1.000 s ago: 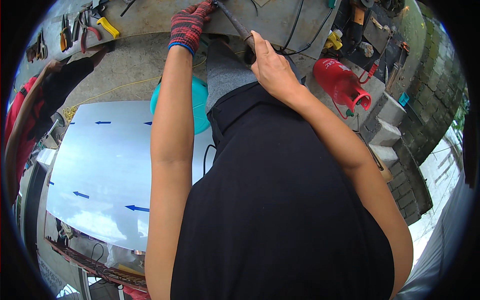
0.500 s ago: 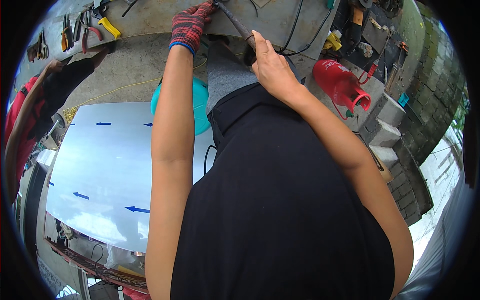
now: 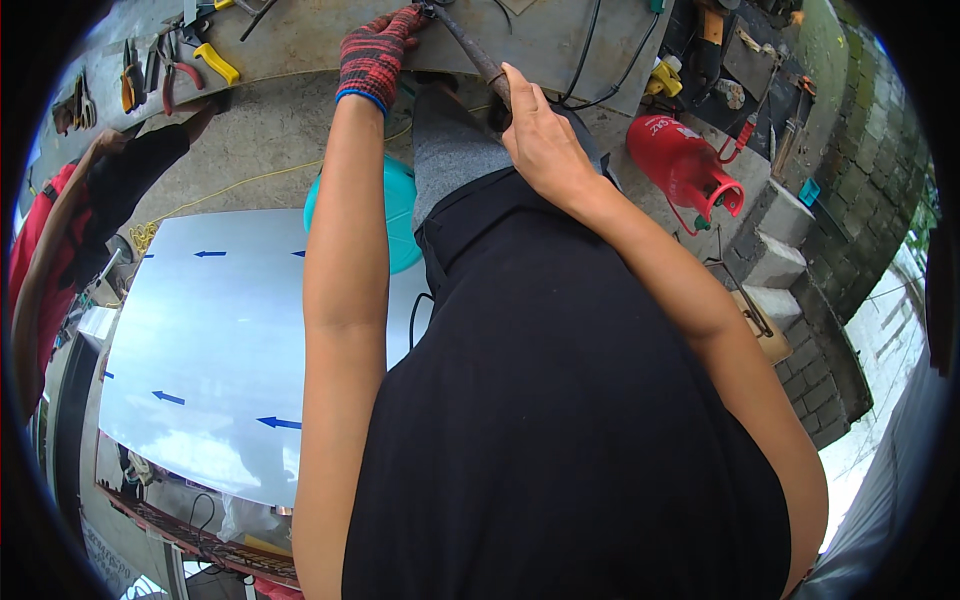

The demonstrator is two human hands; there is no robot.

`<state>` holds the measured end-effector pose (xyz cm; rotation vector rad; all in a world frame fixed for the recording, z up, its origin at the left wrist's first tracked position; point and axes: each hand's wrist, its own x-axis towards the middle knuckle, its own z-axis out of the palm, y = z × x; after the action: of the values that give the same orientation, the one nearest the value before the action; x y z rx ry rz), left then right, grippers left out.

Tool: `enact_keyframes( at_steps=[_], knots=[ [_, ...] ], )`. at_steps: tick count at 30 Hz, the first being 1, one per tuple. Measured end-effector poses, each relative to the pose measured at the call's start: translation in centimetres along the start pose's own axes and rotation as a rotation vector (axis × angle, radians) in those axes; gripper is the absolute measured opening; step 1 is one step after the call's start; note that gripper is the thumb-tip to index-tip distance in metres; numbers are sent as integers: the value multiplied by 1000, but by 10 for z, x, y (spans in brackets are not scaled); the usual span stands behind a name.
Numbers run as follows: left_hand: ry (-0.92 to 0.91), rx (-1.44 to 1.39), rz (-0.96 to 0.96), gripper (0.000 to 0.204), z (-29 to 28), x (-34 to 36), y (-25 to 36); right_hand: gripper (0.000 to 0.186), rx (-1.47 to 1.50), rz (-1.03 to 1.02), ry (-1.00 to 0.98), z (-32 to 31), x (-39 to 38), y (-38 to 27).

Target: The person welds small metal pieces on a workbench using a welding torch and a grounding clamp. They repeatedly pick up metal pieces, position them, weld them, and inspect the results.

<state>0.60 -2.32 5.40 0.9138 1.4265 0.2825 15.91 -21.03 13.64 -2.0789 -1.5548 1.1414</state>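
My right hand (image 3: pixel 552 143), bare, is wrapped round the thick rusty-brown handle of a long dark metal rod-like tool (image 3: pixel 468 44). The tool slants up and left over the grey worktable (image 3: pixel 340 42); its exact kind does not show. By the tool's far end is my left hand (image 3: pixel 374 58), in a red-and-black knitted glove with a blue cuff. Its fingers are curled closed at the picture's top edge, and what they grip there cannot be made out.
Yellow-handled pliers (image 3: pixel 217 64) and red-handled pliers (image 3: pixel 182 73) lie at the table's left. A red gas cylinder (image 3: pixel 668 160) is on the right, a turquoise stool (image 3: pixel 402 215) below the table. A shiny sheet (image 3: pixel 215 330) with blue arrows lies left; another person (image 3: pixel 60 230) is beyond it.
Both hands keep nearly the same places on the tool and table. The view has shifted very slightly, with the left glove a little lower and farther left.
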Motion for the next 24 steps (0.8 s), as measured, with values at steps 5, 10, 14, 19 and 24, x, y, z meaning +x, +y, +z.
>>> enact_keyframes(
  at_steps=[5,10,14,19,24],
  knots=[
    [-16,7,-8,48,-3,7,-7,77,-9,-11,18,8,-3,0],
    [-20,15,8,46,-4,12,-11,79,2,-8,22,16,0,1],
    [-15,16,7,46,-4,13,-11,79,-3,-6,25,22,0,3],
    [-9,-5,0,45,-2,9,-9,77,57,-18,40,24,0,9],
    [-4,12,0,44,-2,6,-5,79,30,-2,7,20,2,7]
  ],
)
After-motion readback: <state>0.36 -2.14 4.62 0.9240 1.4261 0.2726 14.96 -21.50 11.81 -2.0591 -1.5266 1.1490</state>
